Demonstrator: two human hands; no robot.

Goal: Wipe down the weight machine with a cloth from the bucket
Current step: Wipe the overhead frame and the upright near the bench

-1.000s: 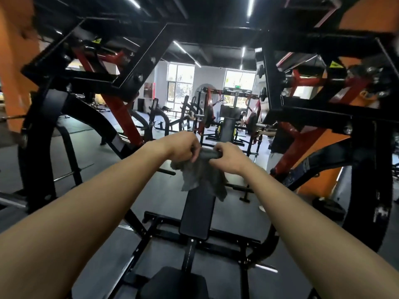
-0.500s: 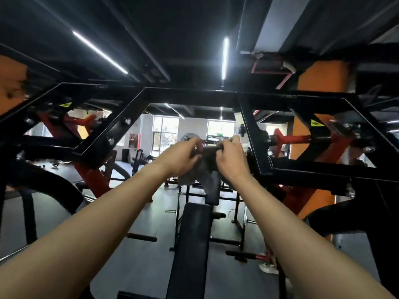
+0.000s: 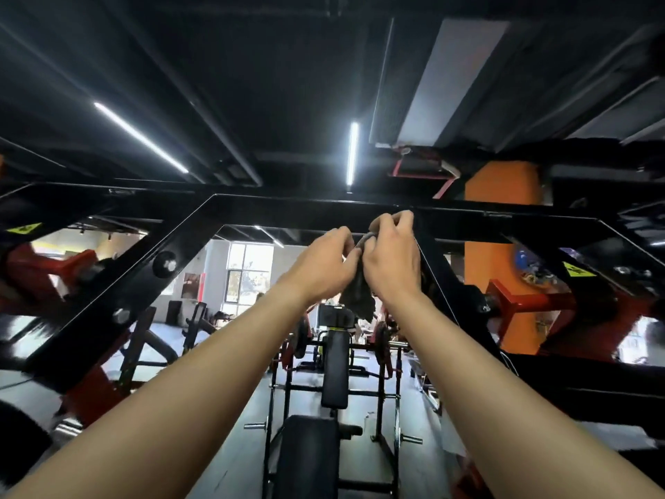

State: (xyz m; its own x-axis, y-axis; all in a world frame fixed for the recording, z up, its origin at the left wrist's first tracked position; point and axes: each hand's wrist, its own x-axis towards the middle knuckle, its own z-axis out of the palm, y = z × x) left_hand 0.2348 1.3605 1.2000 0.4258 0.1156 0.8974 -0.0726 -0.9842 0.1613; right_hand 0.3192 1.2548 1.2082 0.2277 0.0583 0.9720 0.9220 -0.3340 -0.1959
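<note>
Both arms reach up in the middle of the view, and the cloth (image 3: 358,300) is held between the 2 hands. The left hand (image 3: 324,264) and the right hand (image 3: 392,261) sit close together. The fingers (image 3: 345,235) of the left and the fingers (image 3: 392,219) of the right curl in and pinch the cloth's top edge. The rest of it, dark grey and crumpled, hangs toward 6 o'clock.

Gripping it this way probably lets the person bunch or refold it into a pad before pressing it to metal. The hands are high because the black crossbar (image 3: 288,210) of the weight machine (image 3: 118,293) runs just at their 12 o'clock, so it looks like the next surface to wipe. The right fingertips overlap the bar's lower edge in the view, but whether they touch it cannot be told.

A diagonal brace (image 3: 144,279) with 2 bolts slopes away toward 8 o'clock. The back pad (image 3: 334,369) stands below at 6 o'clock, and an orange pillar (image 3: 503,246) rises at 3 o'clock. The bucket is not in view.

The wiping seems to be midway: the cloth is in hand but not yet flat on the frame. The bar is overhead, so a loose pinch could let the cloth slip down.
</note>
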